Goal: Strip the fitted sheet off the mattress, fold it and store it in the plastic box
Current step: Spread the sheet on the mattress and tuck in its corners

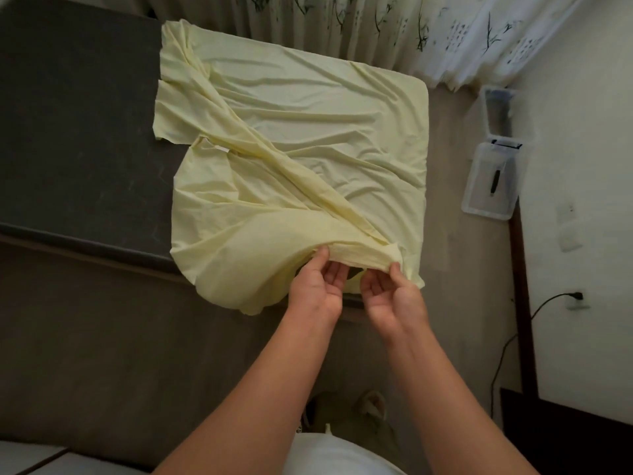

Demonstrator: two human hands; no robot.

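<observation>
As left hand [317, 291], right hand [394, 299] pinch sheet [308, 132]

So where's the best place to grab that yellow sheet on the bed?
Grab the yellow sheet at the bunched ridge along its near edge, coming from the near side of the mattress. There the cloth is gathered and lifted, so fingers can pinch it; the rest lies flat. The left hand and right hand pinch it just there.
</observation>
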